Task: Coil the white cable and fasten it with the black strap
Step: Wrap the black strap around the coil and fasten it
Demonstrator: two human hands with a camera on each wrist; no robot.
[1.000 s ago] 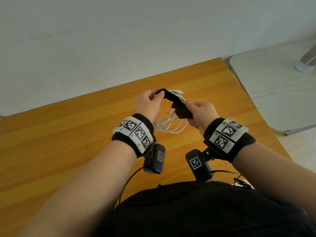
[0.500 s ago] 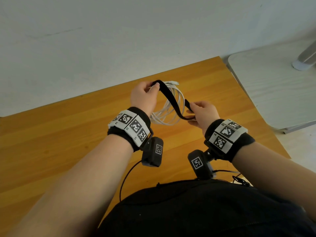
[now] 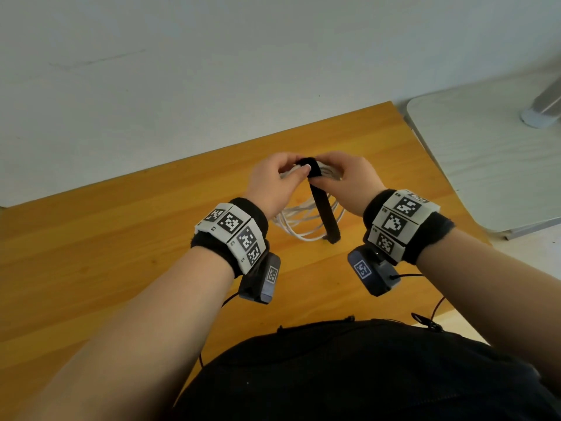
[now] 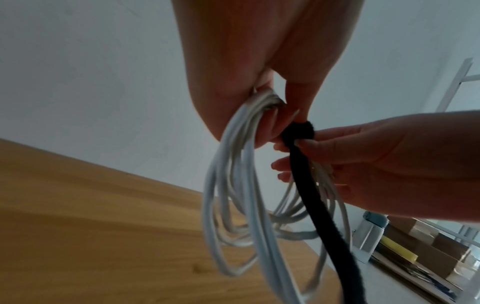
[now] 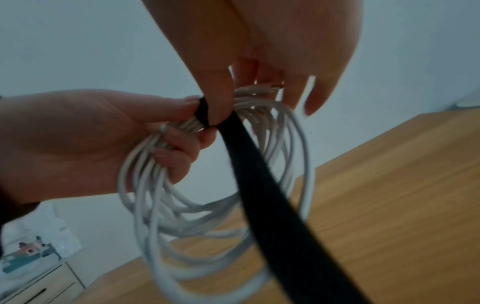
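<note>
The white cable (image 3: 303, 227) hangs as a loose coil above the orange wooden table (image 3: 121, 244). My left hand (image 3: 296, 173) grips the top of the coil, fingers curled round the bundled strands (image 4: 262, 102). The black strap (image 3: 323, 208) is looped over the bundle between both hands, and its long tail hangs down in front of the coil. My right hand (image 3: 320, 174) pinches the looped strap against the cable (image 5: 155, 205), with its thumb on the strap (image 5: 205, 115). The left hand (image 5: 197, 107) touches the same loop from the other side.
A pale grey tabletop (image 3: 485, 165) with a metal foot (image 3: 540, 117) stands to the right of the wooden table. A white wall lies behind. Cardboard boxes (image 4: 428, 242) and a drawer unit (image 5: 39, 283) sit on the floor beyond the table's edges.
The strap was stretched out between my two hands. My right hand has come up to meet the left at the top of the coil, and the strap's tail now hangs free.
</note>
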